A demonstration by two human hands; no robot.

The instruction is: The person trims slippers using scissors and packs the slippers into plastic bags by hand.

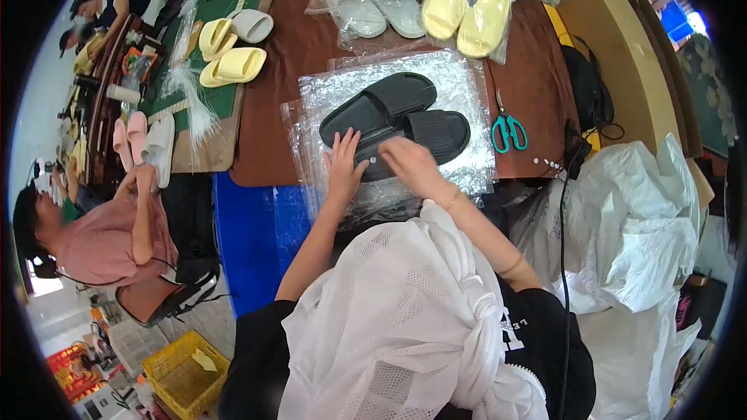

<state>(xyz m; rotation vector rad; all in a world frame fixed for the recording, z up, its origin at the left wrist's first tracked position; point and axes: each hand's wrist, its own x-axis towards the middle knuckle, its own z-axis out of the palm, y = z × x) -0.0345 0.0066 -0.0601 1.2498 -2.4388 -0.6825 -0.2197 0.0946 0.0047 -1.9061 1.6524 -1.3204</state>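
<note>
Item: pair of black slippers (pixel 395 119) on a clear bag (pixel 459 82), near counter (pixel 288 54) edge. My left hand (pixel 343 165) lies flat, fingers released; right hand (pixel 408 162) presses, grip unclear. Risk, I judge: the slick bag slides off the edge.

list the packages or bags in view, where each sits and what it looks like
Stack of clear plastic bags: flat on the brown table, under the black slippers that both hands touch.
Bagged yellow slippers: far table edge, clear wrap.
Bagged grey slippers: left of the yellow pair, clear wrap.
Large white sack: at right, crumpled.
</note>
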